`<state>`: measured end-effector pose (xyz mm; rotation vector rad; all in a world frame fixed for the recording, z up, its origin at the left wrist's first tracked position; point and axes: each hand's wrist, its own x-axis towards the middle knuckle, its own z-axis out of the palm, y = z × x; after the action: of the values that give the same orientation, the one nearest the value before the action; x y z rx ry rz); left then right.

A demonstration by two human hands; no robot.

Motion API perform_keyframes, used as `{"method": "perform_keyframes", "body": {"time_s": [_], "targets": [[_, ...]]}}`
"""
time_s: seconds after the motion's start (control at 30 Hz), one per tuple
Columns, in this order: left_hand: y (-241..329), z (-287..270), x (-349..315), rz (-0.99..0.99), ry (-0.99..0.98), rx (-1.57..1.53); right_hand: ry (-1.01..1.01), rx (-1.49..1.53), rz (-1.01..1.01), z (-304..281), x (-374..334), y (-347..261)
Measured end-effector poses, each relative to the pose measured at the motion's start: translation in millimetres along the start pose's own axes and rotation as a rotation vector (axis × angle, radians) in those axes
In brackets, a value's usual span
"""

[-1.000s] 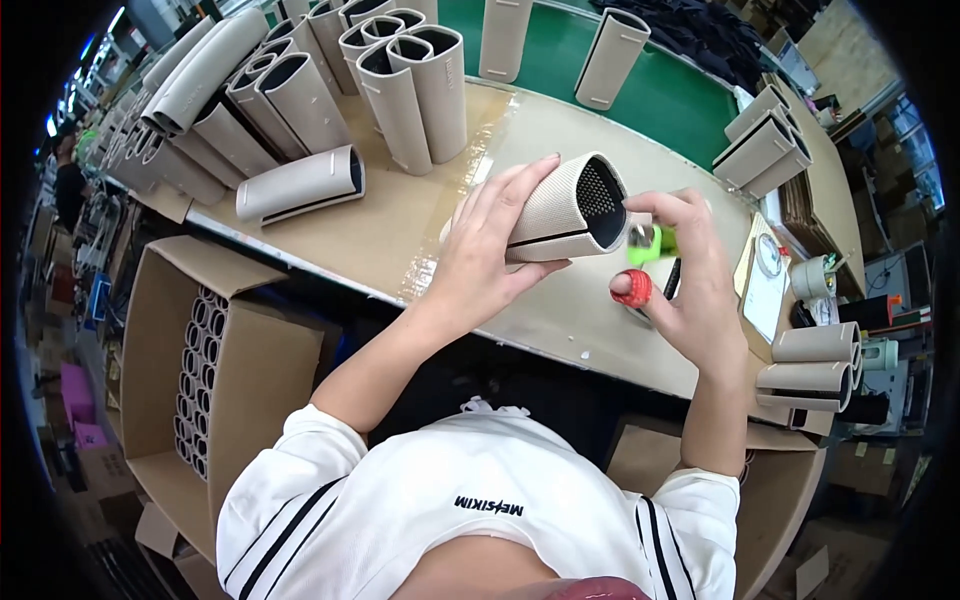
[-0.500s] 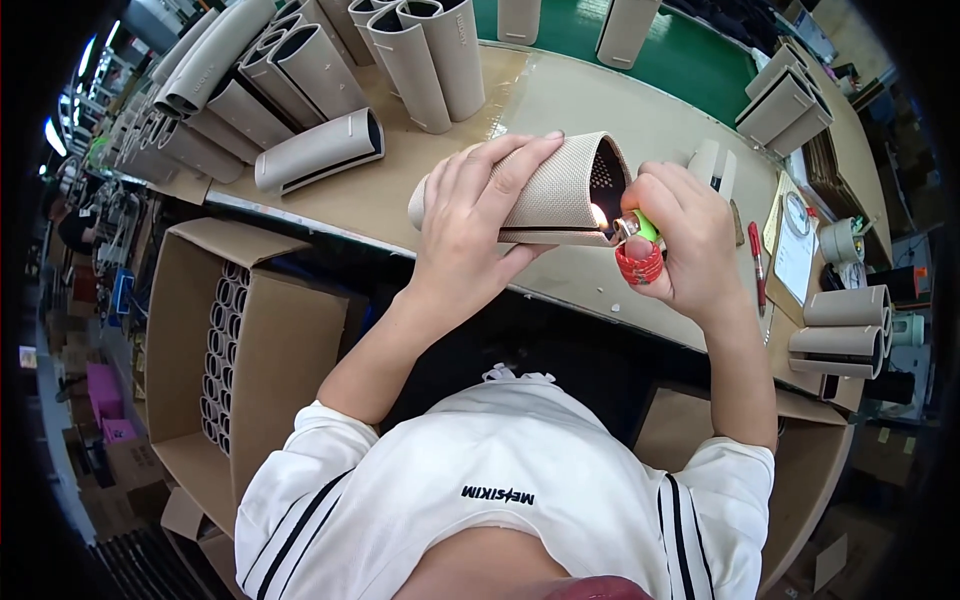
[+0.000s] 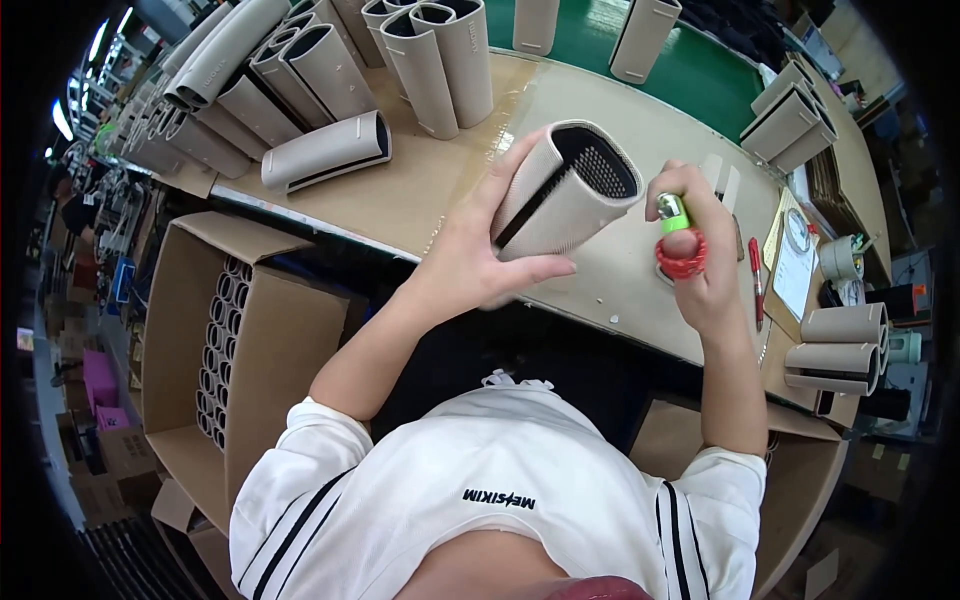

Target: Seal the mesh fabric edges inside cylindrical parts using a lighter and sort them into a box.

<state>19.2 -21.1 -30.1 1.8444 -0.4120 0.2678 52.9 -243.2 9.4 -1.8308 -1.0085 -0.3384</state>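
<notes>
My left hand is wrapped round a beige, woven-textured oval sleeve. It is tilted, with its open end up and to the right, showing a dark, perforated inside and a dark slit along its side. To its right, apart from it, my right hand grips a lighter with a green body and a silver top. No flame shows on it. A red braided band sits by the right thumb; whether it goes round the thumb or the lighter, I cannot tell.
One beige sleeve lies on its side on the worktable, before many standing ones. More sleeves lie at the right, near a red pen and a clipboard. An open carton of sleeves stands at left below the table.
The lighter's flame, earlier at the sleeve's open edge, is gone. My right hand has drawn back to the right with the lighter. My left hand has turned the sleeve's open end upward.
</notes>
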Motion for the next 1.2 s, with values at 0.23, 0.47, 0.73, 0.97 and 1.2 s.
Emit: {"method": "perform_keyframes", "body": {"time_s": [0.23, 0.47, 0.73, 0.97, 1.2], "targets": [[-15, 8, 5, -0.41, -0.036, -0.798, -0.265, 0.741, 0.512, 31, -32, 20], [-29, 7, 8, -0.097, -0.279, -1.211, 0.023, 1.217, 0.881, 26, -64, 23], [7, -4, -11, -0.23, -0.296, -0.22, 0.214, -0.063, 0.23, 21, -16, -8], [17, -1, -10, 0.195, -0.13, 0.435, -0.007, -0.228, 0.167, 18, -12, 2], [20, -5, -7, 0.333, -0.045, 0.602, -0.035, -0.344, 0.086, 18, -8, -1]]}}
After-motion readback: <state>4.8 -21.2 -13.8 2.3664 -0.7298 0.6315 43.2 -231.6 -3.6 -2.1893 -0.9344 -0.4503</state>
